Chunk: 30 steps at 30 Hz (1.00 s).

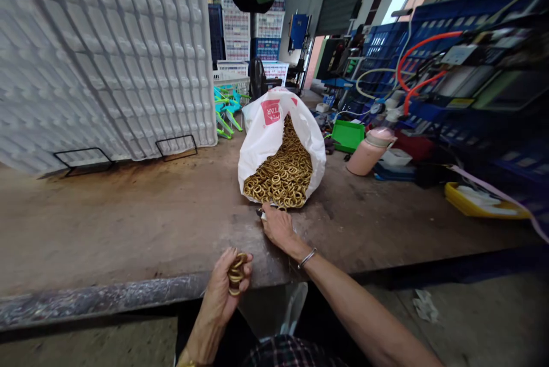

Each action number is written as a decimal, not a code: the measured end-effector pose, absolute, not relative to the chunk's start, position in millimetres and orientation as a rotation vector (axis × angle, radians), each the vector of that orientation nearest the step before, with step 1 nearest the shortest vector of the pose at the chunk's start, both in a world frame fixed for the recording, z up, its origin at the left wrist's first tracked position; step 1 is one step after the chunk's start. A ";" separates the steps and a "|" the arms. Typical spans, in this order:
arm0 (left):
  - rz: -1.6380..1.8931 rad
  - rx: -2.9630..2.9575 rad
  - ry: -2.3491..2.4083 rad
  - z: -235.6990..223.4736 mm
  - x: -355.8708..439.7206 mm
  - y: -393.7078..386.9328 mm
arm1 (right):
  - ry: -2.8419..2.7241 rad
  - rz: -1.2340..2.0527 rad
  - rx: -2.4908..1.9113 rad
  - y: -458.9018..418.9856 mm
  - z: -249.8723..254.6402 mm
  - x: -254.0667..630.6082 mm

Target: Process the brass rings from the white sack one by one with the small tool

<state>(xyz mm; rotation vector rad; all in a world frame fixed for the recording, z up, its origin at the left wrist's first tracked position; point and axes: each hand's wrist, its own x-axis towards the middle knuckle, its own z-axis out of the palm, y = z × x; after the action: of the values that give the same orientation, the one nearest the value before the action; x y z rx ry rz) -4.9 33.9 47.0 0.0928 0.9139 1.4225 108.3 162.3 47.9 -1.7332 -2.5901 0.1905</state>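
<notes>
A white plastic bag point(266, 132) is lying open on the rough, stained bench point(141, 224), spilling small shiny gold rings point(281, 175). The right hand point(278, 227) is resting just below the pile, fingers loosely curled at its edge. The left hand point(223, 287), nearer the bench edge, is closing around a stack of rings point(235, 274).

A white plastic bag point(266, 132) lies open on its side, spilling brass-coloured rings point(281, 175) onto the workbench.
</notes>
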 end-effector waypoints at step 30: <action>1.457 0.652 1.279 46.5 6.9 28.2 | -1.768 1.686 -1.115 97.7 55.5 116.0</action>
<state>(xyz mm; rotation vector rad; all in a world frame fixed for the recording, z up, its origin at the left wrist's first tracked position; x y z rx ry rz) 6.9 28.2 46.5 0.6517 1.2785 1.4573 116.0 97.7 55.5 -1.1146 -1.7678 1.6856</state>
